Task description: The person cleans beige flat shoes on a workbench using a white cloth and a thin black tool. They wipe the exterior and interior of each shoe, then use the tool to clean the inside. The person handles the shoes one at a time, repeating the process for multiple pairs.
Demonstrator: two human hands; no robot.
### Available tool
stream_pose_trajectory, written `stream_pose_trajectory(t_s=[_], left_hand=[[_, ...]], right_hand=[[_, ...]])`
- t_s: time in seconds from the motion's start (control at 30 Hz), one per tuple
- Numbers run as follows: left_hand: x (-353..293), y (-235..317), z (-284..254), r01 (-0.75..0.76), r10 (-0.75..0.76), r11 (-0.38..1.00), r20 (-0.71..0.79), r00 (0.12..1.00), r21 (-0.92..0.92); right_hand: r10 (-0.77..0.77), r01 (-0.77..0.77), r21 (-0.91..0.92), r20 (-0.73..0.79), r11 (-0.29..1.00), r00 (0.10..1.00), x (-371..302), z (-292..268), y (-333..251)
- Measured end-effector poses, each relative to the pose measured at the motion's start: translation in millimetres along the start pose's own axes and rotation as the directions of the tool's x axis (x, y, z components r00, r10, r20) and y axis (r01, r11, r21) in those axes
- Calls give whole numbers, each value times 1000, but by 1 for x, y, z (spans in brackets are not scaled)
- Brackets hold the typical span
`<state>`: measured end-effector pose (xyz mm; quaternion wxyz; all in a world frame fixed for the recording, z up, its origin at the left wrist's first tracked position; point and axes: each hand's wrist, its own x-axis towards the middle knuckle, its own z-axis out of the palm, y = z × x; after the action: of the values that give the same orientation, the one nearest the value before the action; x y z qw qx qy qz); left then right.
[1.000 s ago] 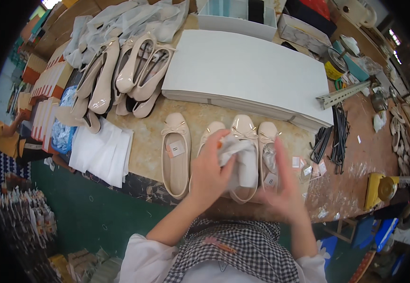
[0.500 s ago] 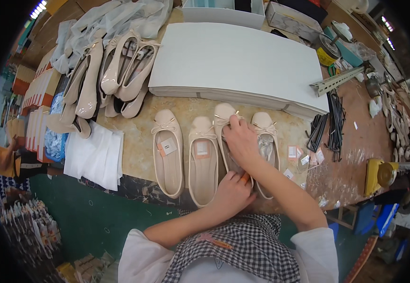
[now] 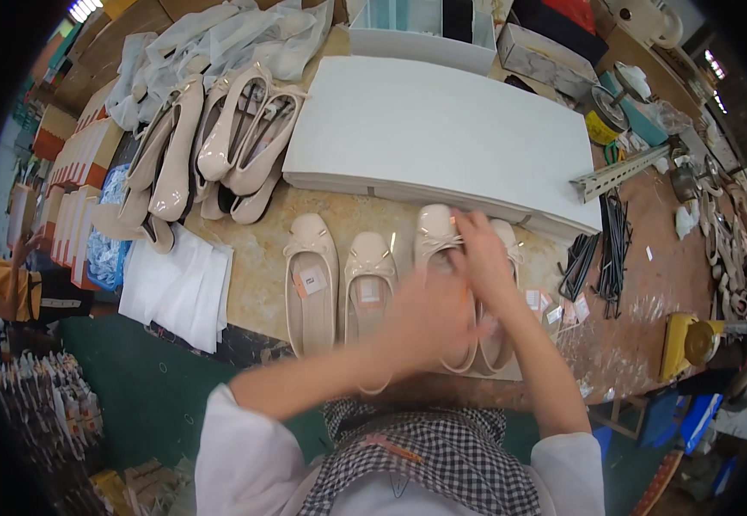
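Four pale beige ballet flats stand in a row before me, toes pointing away: the leftmost ballet flat (image 3: pixel 309 230), the second ballet flat (image 3: pixel 367 249), the third ballet flat (image 3: pixel 434 222) and the rightmost ballet flat (image 3: pixel 513 254). The left two carry orange-and-white labels on their insoles. My right hand (image 3: pixel 483 254) grips the third flat by the right side of its front, fingers near the bow. My left hand (image 3: pixel 438 318), smeared by motion, is over that shoe's rear half; its fingers cannot be read. Together they cover much of the right two shoes.
Behind the row lies a thick stack of white sheets (image 3: pixel 442 138). More beige flats (image 3: pixel 249 138) are heaped at left, above white paper (image 3: pixel 176 288). To the right are black strips (image 3: pixel 614 249), small labels (image 3: pixel 575 310), a metal angle bar (image 3: pixel 623 175) and a yellow tape dispenser (image 3: pixel 676 346).
My left hand has risen from the third shoe's heel and now blurs over its rear half. My right hand has shifted from the toe to its right side. The whole view has moved slightly.
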<state>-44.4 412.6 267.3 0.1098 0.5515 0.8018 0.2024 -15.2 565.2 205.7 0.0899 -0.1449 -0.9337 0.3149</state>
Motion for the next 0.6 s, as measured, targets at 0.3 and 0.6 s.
stream_pose_trajectory(t_s=[0.3, 0.6], left_hand=[[150, -161, -4, 330, -197, 900, -407, 892, 287], [145, -132, -32, 84, -17, 992, -564, 826, 93]], right_hand=[[210, -96, 510, -170, 855, 963, -72, -60, -11], [-62, 49, -106, -125, 993, 990, -53, -4, -31]])
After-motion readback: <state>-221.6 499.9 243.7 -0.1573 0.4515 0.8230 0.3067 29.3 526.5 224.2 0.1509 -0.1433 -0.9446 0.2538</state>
